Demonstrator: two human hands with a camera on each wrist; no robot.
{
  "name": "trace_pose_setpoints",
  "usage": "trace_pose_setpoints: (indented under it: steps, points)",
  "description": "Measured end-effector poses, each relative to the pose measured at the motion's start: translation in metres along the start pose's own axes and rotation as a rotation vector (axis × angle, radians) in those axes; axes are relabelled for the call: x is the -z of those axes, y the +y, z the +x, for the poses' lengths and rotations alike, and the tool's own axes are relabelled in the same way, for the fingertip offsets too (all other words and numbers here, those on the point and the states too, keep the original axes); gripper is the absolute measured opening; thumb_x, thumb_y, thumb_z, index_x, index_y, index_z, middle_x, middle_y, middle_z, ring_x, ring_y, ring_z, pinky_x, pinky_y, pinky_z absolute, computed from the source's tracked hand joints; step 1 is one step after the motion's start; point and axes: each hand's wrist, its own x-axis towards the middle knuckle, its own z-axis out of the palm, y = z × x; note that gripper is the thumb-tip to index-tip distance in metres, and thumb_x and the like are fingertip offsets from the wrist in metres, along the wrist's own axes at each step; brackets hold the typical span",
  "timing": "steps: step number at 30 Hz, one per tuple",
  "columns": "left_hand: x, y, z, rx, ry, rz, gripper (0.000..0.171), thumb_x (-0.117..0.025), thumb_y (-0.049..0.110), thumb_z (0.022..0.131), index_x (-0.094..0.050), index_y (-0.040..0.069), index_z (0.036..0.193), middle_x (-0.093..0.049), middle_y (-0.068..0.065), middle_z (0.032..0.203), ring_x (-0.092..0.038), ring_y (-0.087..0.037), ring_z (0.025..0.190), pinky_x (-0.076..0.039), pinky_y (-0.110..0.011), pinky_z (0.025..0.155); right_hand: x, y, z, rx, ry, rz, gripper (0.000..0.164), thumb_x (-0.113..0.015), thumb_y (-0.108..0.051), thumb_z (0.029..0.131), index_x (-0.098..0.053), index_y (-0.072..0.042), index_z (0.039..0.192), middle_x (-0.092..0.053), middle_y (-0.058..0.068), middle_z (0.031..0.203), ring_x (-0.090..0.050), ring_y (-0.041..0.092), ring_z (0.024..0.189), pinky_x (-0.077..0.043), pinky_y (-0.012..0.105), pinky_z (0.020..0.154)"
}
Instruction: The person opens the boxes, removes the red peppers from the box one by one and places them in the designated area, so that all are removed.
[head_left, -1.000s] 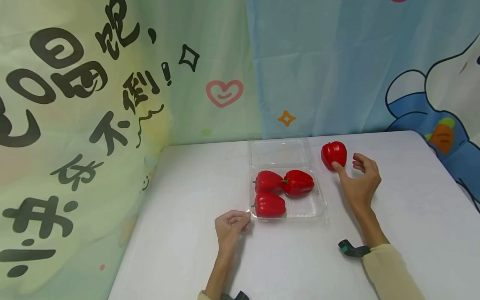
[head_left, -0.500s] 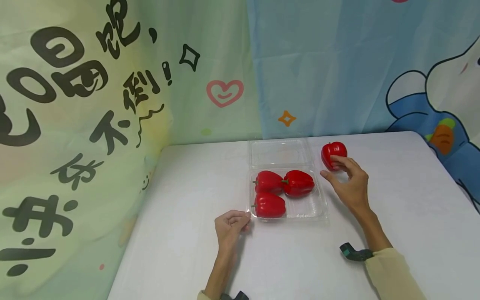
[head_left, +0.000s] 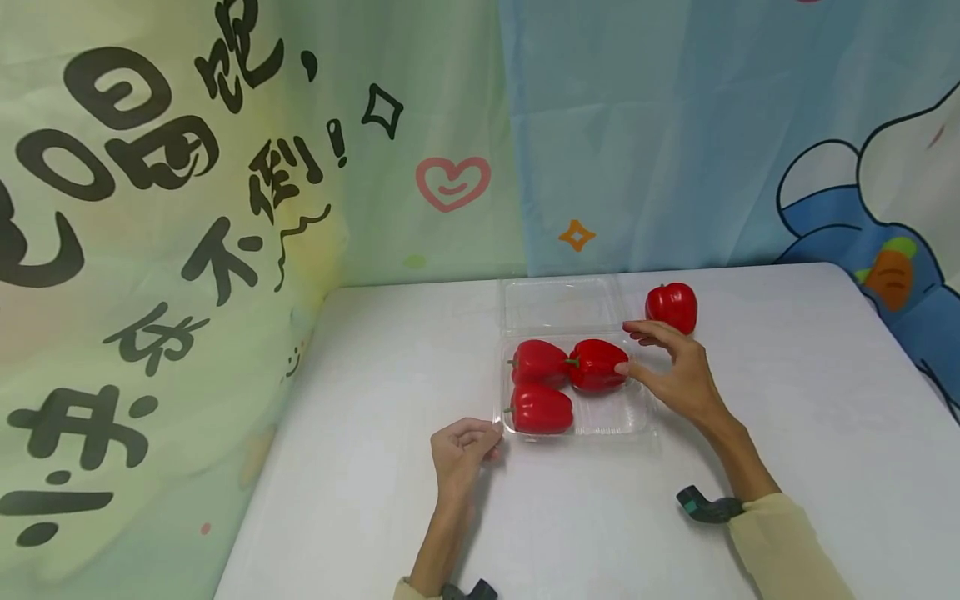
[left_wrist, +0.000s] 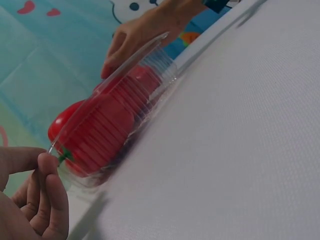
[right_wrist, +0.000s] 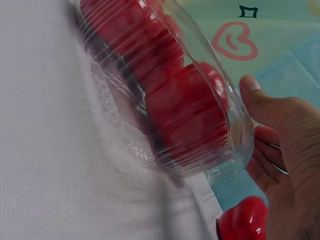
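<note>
A clear plastic clamshell box (head_left: 609,423) lies on the table with its lid (head_left: 558,305) folded back. Inside are three red bell peppers: one at back left (head_left: 538,362), one at back right (head_left: 597,366) and one at front left (head_left: 542,409). My left hand (head_left: 459,457) pinches the box's front left corner between thumb and fingertips, as the left wrist view confirms. Over the box's right side is my right hand (head_left: 678,371), thumb and fingers spread apart with nothing between them. Its thumb tip overlaps the back right pepper in the head view.
A fourth red bell pepper (head_left: 672,307) stands on the white table (head_left: 360,367) to the right of the lid, behind the right hand. A printed cloth backdrop (head_left: 450,100) rises along the table's back and left edges.
My right hand has moved left, from the loose bell pepper to the box's right side. The left hand stays at the box corner, and the peppers have kept their places.
</note>
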Motion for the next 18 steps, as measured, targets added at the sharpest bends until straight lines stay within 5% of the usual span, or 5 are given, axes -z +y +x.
trace_pose_setpoints:
  steps: [5,8,11,18]
  points:
    - [0.000,0.000,0.000,0.003,-0.002,0.004,0.012,-0.083,0.008,0.093,-0.079,-0.004,0.095,-0.081,-0.022,0.087,-0.071,-0.015,0.064,-0.062,-0.022,0.067,-0.004,-0.004,0.004,0.048,-0.057,-0.074,0.072,-0.097,-0.010,0.079,-0.068,-0.010,0.145,-0.073,0.016,0.141,-0.065,0.029,0.119,-0.051,0.015,0.102]
    - [0.001,0.000,0.001,0.000,-0.003,0.004,0.012,-0.083,0.007,0.093,-0.079,-0.004,0.094,-0.081,-0.022,0.086,-0.071,-0.015,0.064,-0.062,-0.022,0.067,-0.006,-0.009,0.007,0.058,-0.102,-0.106,0.073,-0.098,-0.011,0.078,-0.068,-0.009,0.144,-0.072,0.017,0.142,-0.063,0.033,0.126,-0.061,0.042,0.106]
    - [0.001,0.001,0.001,-0.001,-0.003,0.005,0.012,-0.083,0.006,0.092,-0.078,-0.004,0.094,-0.081,-0.021,0.086,-0.071,-0.015,0.064,-0.062,-0.022,0.067,-0.006,-0.013,0.010,0.060,-0.156,-0.137,0.075,-0.098,-0.013,0.078,-0.066,-0.007,0.145,-0.069,0.019,0.144,-0.060,0.039,0.133,-0.058,0.069,0.105]
    - [0.001,0.000,0.000,0.006,-0.012,-0.001,0.012,-0.083,0.007,0.092,-0.078,-0.004,0.095,-0.082,-0.022,0.088,-0.072,-0.015,0.065,-0.062,-0.022,0.068,-0.004,-0.022,0.014,0.056,-0.286,-0.216,0.077,-0.098,-0.018,0.080,-0.063,-0.004,0.147,-0.065,0.020,0.144,-0.056,0.038,0.135,-0.060,0.067,0.104]
